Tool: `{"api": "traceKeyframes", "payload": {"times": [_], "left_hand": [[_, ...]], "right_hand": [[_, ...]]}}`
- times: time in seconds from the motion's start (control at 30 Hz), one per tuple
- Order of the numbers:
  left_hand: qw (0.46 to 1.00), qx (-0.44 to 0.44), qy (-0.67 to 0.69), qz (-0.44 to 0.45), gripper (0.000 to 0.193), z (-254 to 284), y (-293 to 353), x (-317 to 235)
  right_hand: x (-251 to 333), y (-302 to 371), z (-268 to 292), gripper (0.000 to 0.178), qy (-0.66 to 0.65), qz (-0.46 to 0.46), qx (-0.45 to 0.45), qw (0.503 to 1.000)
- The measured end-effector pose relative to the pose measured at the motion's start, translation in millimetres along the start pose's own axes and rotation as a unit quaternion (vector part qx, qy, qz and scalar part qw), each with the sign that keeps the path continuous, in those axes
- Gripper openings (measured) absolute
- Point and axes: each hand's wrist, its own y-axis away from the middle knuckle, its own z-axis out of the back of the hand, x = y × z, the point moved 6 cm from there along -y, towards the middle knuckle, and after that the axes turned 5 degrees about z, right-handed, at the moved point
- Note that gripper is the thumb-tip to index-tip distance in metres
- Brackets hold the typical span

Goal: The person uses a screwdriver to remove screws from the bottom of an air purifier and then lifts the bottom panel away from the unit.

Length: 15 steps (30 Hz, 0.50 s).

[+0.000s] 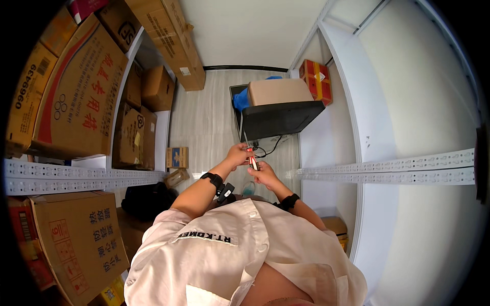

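screwdriver (251, 157), apparently gripped, between left hand (237, 155), right hand (264, 174)

Narrow room, pale grey floor (194, 122) with wood-grain streaks; plain white wall (250, 35) at floor's far edge, black skirting strip (245, 67) along joint; white metal rack (51, 169) along floor's left edge, cartons (76, 92) on its shelves; 2nd white rack (388, 164) along floor's right edge, both with perforated uprights; bright light on floor and wall
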Motion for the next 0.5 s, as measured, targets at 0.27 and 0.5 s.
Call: {"api": "traceKeyframes", "payload": {"times": [0.27,0.5], "left_hand": [[0.999,-0.006,-0.028,-0.034,0.065,3,-6,2],[0.998,0.028,-0.030,-0.040,0.071,2,-13,7]], "right_hand": [[-10,-3,-5,0.028,-0.084,-0.037,0.022,0.996],[-20,-7,-1,0.025,-0.123,-0.035,0.069,0.989]]}}
